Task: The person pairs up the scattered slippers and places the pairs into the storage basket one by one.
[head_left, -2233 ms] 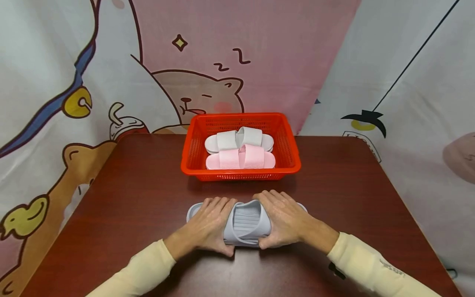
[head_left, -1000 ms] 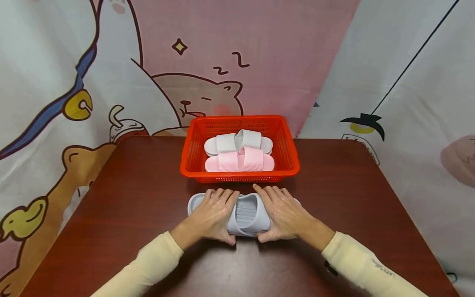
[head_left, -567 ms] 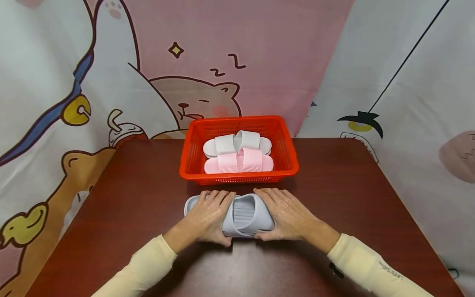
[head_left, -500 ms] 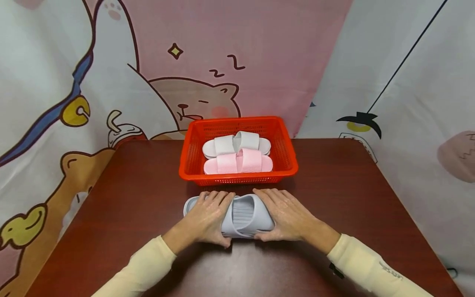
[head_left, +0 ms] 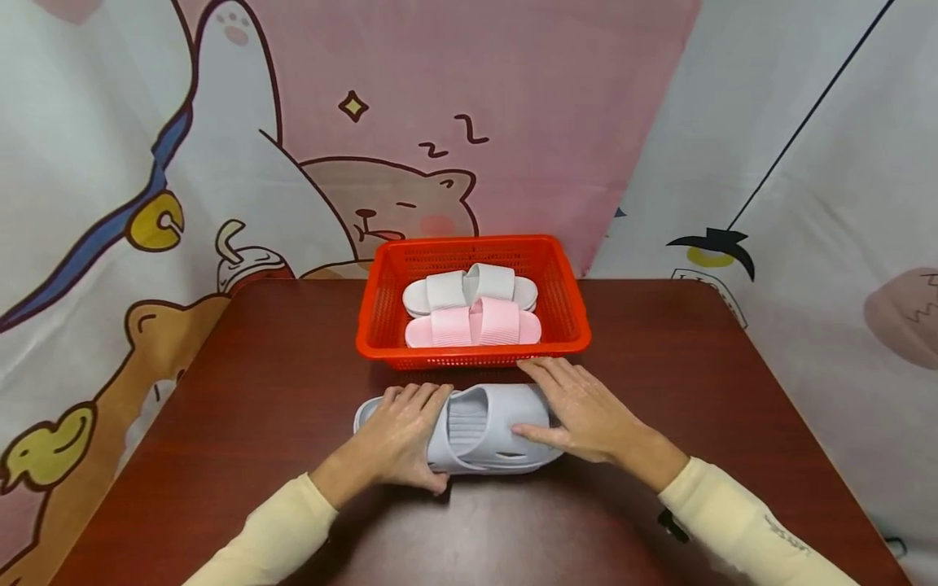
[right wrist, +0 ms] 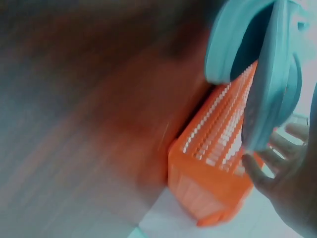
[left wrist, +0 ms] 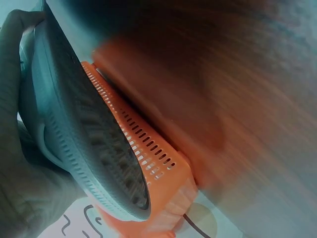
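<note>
A pair of pale grey-blue slippers [head_left: 516, 423] is in front of the basket, nested together in the head view. My left hand [head_left: 403, 431] grips them across the left part, thumb on the near side and fingers over the far side. In the left wrist view the treaded sole of one slipper [left wrist: 106, 144] shows, tilted up off the table. My right hand [head_left: 586, 411] is spread at the right end, its thumb over the upper in the head view. The right wrist view shows these fingers [right wrist: 257, 173] loosely apart beside the slipper's end.
Behind the slippers stands a red perforated basket [head_left: 472, 356]. White slippers [head_left: 494, 281] and pink slippers [head_left: 500, 321] lie in it side by side. The dark red wooden table [head_left: 659, 358] reaches back to a cartoon-printed cloth [head_left: 550, 122].
My right hand has loosened from the slippers and shifted right and slightly away, uncovering their right end. The left hand has moved slightly left with the slippers, keeping its grip.
</note>
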`<action>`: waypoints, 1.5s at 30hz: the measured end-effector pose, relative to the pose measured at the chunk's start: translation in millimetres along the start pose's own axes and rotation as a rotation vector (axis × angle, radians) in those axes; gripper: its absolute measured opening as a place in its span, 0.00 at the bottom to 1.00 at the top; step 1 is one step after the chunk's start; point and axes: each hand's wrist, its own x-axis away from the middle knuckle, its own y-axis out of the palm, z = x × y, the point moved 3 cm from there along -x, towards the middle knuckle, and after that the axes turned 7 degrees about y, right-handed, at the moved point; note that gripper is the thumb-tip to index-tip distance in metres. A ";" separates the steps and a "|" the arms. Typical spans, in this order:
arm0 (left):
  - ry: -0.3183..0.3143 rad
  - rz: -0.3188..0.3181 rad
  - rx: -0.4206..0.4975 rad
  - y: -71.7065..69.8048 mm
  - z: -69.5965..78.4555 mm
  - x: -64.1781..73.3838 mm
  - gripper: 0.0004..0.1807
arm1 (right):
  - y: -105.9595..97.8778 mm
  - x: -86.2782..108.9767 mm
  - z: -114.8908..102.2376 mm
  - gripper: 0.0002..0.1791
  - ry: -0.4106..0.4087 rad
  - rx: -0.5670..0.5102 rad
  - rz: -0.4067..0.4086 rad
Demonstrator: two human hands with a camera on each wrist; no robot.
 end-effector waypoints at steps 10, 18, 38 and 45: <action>0.001 -0.001 0.032 0.2 4.1 5.8 0.70 | -25.1 -4.0 31.9 0.34 0.041 0.041 0.278; -0.003 0.003 0.031 -0.5 4.2 6.9 0.71 | -20.2 -10.3 66.0 0.35 0.119 0.105 0.301; -0.021 -0.005 0.040 -0.9 -1.8 13.1 0.69 | -14.6 -23.9 97.8 0.45 0.285 0.093 0.029; -0.011 -0.002 0.047 -6.5 -6.9 13.6 0.69 | -14.0 -27.9 99.3 0.45 0.283 0.110 -0.004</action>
